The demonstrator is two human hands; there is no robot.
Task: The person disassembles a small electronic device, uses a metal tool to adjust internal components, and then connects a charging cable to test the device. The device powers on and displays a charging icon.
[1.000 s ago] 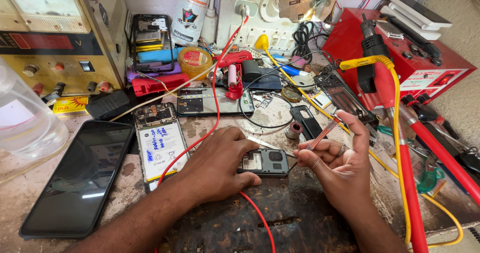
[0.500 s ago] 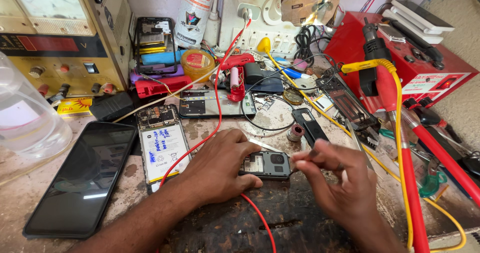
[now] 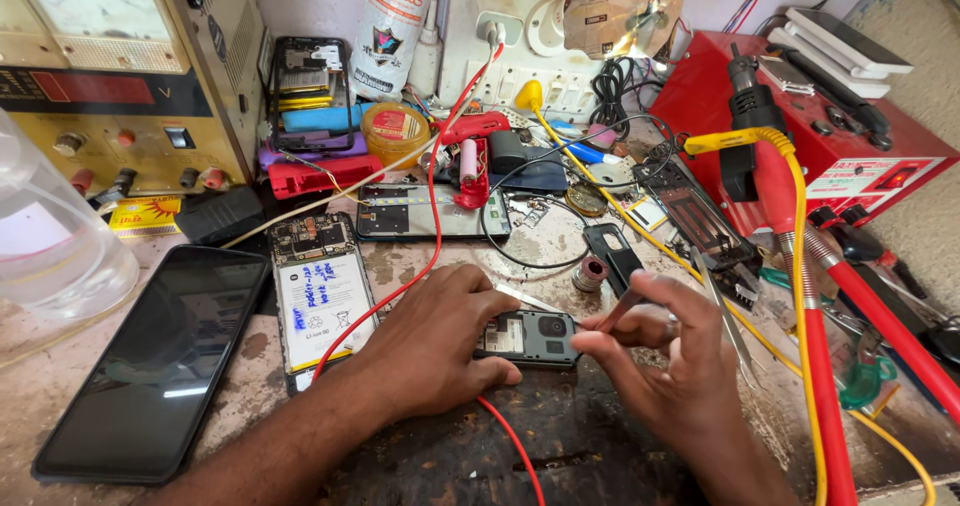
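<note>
From the head view, your left hand [image 3: 435,351] lies flat and curled over a small dark phone body [image 3: 528,338], pinning it to the scuffed, stained bench [image 3: 560,436]. Your right hand [image 3: 655,361] is pinched shut on a thin metal tool [image 3: 622,308], its tip at the phone body's right end. A glossy red wire [image 3: 436,226] runs under your left wrist. Left of it lie 1 opened phone with a white battery [image 3: 318,306] and a smooth black screen panel [image 3: 160,356].
</note>
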